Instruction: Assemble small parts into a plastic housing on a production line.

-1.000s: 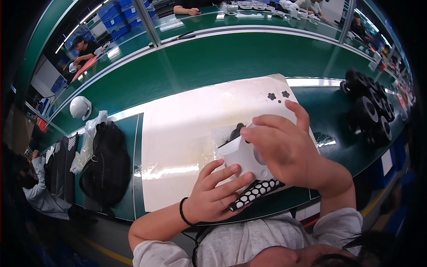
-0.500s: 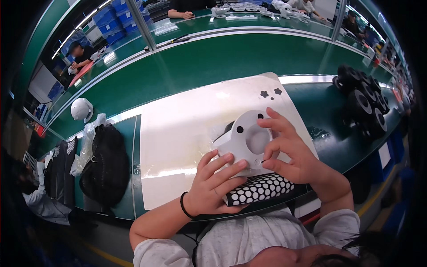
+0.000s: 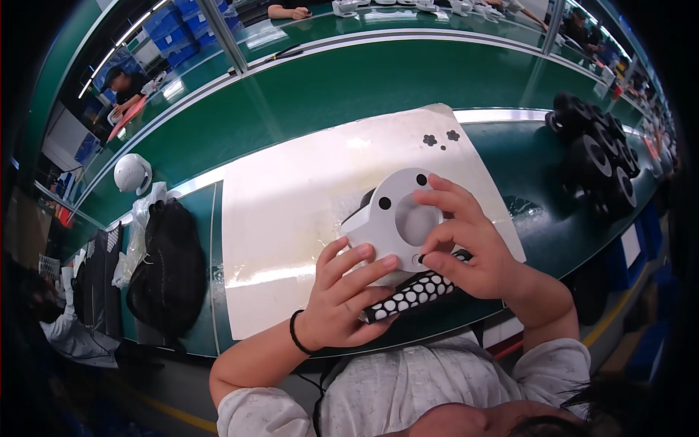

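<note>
My left hand [image 3: 346, 295] grips the lower left edge of a white plastic housing [image 3: 370, 227] with a round recess, fingers spread over its face. Two black round pads [image 3: 384, 203] sit on the housing, beside the recess. My right hand [image 3: 470, 251] is closed in a pinch at the housing's lower right; a small black round pad [image 3: 421, 258] shows at the thumb and index fingertips, by a round seat on the housing. Under the housing, near my left hand, lies a black strip with white round spots [image 3: 411, 297].
A pale board [image 3: 284, 211] covers the green bench. Small black flower-shaped pieces [image 3: 429, 140] lie on its far right corner. Black round parts [image 3: 597, 160] are piled at right. A black bag [image 3: 171, 269] and a white rounded device [image 3: 132, 174] stand at left. Other people work beyond.
The housing and both hands have shifted slightly left and up in the picture. My right thumb and index tip now hold the small black pad right by the housing's lower round seat.
</note>
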Action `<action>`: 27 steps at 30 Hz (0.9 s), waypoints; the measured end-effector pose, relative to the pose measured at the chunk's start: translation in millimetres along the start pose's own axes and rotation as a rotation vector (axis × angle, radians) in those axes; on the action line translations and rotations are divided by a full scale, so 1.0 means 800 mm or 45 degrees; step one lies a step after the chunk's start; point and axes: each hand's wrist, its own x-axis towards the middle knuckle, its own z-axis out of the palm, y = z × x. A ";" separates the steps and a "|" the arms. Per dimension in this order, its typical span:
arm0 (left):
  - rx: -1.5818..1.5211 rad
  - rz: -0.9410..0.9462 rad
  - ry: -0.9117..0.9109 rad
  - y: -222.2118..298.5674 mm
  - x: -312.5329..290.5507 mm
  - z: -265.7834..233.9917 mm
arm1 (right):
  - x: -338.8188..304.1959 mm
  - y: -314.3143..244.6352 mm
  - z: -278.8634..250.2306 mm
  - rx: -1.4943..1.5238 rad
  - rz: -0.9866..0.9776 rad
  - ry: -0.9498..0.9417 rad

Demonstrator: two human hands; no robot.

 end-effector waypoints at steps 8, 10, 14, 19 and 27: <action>-0.056 -0.023 0.001 0.000 0.002 -0.003 | -0.001 -0.004 0.001 -0.093 -0.011 0.099; -0.081 -0.051 0.012 0.001 0.003 -0.002 | -0.001 -0.005 0.003 -0.085 0.012 0.075; -0.071 -0.058 0.028 0.001 0.001 -0.002 | 0.002 -0.014 -0.008 -0.362 -0.074 -0.094; -0.065 -0.047 0.052 0.000 0.002 0.000 | -0.007 -0.030 -0.013 -0.806 -0.229 -0.209; -0.076 -0.074 0.036 0.000 0.004 -0.003 | -0.011 -0.023 -0.016 -0.505 -0.320 -0.001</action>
